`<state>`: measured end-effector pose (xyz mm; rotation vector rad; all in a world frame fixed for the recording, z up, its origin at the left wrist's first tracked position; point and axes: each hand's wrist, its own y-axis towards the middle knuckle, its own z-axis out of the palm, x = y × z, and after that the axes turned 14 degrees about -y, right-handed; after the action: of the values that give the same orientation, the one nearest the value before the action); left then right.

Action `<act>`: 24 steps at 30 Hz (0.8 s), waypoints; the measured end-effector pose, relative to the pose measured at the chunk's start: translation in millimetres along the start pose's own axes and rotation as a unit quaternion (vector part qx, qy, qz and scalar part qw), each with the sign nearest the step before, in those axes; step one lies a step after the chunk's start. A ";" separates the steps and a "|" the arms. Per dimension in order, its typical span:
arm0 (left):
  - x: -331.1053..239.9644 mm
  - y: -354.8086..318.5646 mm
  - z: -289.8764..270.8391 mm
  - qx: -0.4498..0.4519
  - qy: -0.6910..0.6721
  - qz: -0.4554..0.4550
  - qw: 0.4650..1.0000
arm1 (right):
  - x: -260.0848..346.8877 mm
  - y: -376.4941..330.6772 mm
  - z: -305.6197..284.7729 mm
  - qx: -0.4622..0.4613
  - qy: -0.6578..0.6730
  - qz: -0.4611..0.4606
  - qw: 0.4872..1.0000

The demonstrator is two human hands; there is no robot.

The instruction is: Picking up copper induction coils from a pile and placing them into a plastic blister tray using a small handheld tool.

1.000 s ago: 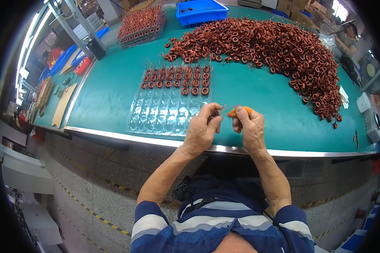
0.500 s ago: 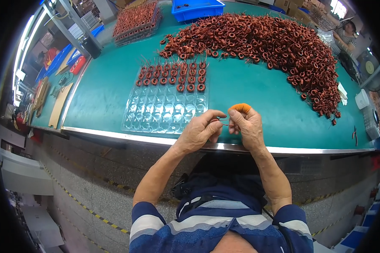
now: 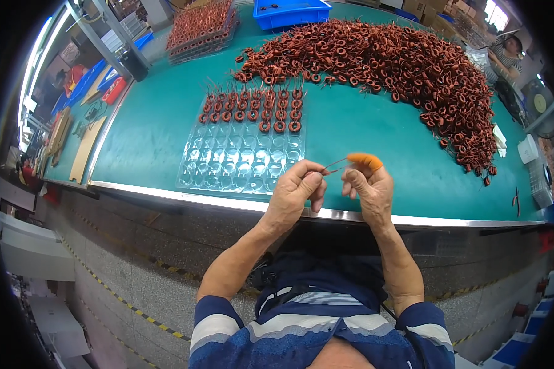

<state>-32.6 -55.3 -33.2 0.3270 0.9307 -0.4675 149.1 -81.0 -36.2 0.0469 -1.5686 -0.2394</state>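
Note:
My left hand (image 3: 294, 189) pinches a small copper-wire coil, mostly hidden by the fingers. Two thin reddish wire leads (image 3: 333, 166) stick out from it toward the right. My right hand (image 3: 372, 184), wearing an orange finger cover (image 3: 364, 161) on its index finger, is just beyond the lead ends. Its thumb and index finger look apart, with nothing seen between them; the fingertip is blurred. To the left of my hands lies a clear plastic tray (image 3: 218, 166) with round pockets. Upright ring coils (image 3: 280, 115) fill its far rows, their leads pointing up.
A large heap of ring coils (image 3: 388, 58) curves across the far and right side of the green table (image 3: 144, 135). Stacked filled trays (image 3: 200, 31) and a blue bin (image 3: 289, 13) stand at the back. Pliers (image 3: 516, 203) lie far right. A person (image 3: 508, 58) sits beyond.
My right hand has moved right, away from my left, and its thumb and index finger have parted. The wire leads now show spread apart. My left hand keeps the coil, shifted slightly right.

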 end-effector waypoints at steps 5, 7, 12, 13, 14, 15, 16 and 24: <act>3.2 3.1 2.5 -0.024 0.122 0.030 0.992 | 6.8 -13.6 10.5 0.004 -0.051 0.076 0.996; -0.2 5.0 4.3 -0.021 0.232 0.031 0.972 | 10.2 -8.0 10.5 0.029 -0.054 0.096 0.993; -20.3 3.5 0.1 0.070 0.371 0.088 0.922 | 14.7 -0.8 2.1 0.103 0.024 0.160 0.981; -26.2 4.1 -1.0 0.118 0.410 0.123 0.896 | 14.5 0.0 1.3 0.103 0.024 0.161 0.981; -33.8 2.7 -1.5 0.136 0.434 0.085 0.886 | 14.6 0.9 0.7 0.119 0.048 0.176 0.976; -41.1 1.9 0.2 0.136 0.434 0.084 0.887 | 14.7 1.7 0.3 0.134 0.073 0.192 0.970; -47.4 2.4 2.0 0.159 0.472 0.081 0.863 | 15.2 2.9 -0.3 0.132 0.072 0.192 0.970; -60.3 5.0 5.9 0.284 0.750 0.268 0.533 | 16.8 8.3 4.2 0.158 0.039 0.225 0.961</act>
<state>-56.6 -39.2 20.2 1.7669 2.2328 0.2923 145.7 -75.5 -18.1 -0.0520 -1.4835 0.3669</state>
